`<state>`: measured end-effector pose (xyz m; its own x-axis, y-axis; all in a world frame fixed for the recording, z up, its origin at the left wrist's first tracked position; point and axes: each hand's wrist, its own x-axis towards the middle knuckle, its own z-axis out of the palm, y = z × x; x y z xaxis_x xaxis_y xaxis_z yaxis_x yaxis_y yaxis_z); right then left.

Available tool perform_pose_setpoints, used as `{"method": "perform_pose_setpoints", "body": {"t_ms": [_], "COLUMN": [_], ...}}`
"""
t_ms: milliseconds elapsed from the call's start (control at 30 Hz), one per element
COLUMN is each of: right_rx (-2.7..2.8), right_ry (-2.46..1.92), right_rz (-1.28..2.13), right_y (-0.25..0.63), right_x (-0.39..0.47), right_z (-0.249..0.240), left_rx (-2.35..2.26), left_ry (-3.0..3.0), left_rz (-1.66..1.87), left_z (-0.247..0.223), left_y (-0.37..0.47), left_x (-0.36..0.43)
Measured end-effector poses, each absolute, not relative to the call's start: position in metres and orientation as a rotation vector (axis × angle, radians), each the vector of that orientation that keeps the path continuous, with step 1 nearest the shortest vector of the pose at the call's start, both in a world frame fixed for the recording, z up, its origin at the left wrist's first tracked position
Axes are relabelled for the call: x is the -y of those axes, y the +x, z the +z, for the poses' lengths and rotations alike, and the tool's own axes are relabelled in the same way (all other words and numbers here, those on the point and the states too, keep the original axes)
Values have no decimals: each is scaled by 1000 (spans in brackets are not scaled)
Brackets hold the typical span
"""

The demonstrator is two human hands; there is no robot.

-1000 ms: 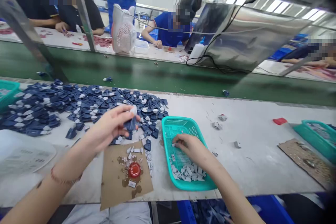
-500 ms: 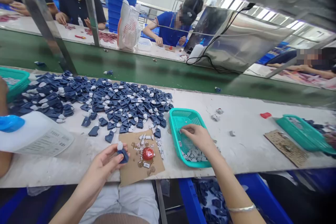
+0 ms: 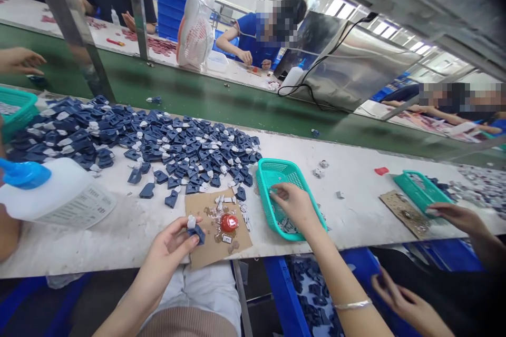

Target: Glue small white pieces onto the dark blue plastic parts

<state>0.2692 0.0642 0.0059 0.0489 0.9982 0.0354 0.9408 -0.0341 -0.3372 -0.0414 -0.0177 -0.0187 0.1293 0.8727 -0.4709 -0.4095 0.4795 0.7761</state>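
Observation:
My left hand (image 3: 174,245) pinches a dark blue part (image 3: 196,234) with a white piece at its top, beside the left edge of a cardboard sheet (image 3: 201,258). On the cardboard are a red round object (image 3: 229,222), wet patches and small white-grey pieces (image 3: 226,239). My right hand (image 3: 292,204) is over the green basket (image 3: 259,184), fingers bent and pressed together; anything between the fingertips is too small to name. Small white-grey pieces lie in the basket's near end, partly hidden by the hand. A large heap of blue parts (image 3: 190,147) spreads behind the cardboard.
A white bottle with blue cap (image 3: 75,195) leans at the left. Another person's hand (image 3: 458,216) is by a second green basket (image 3: 422,189) at the right. A blue crate (image 3: 276,284) stands below the table edge. A metal post (image 3: 71,31) rises at the left.
The view has shifted slightly. My left hand still holds the blue part; my right hand remains over the basket. Other people's hands have come into view at the left and right.

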Motion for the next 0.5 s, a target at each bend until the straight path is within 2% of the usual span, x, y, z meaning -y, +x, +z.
{"method": "perform_pose_setpoints", "body": {"t_ms": [267, 500], "right_rx": [1887, 1803], "right_ry": [-2025, -1866], "right_rz": [374, 408], "right_y": [274, 230], "right_x": [-66, -27], "right_z": [1, 31], "left_rx": [-995, -1066], "left_ry": [581, 595], "left_rz": [1024, 1094], "left_z": [-17, -23], "left_y": [-36, -42], "left_x": [11, 9]}}
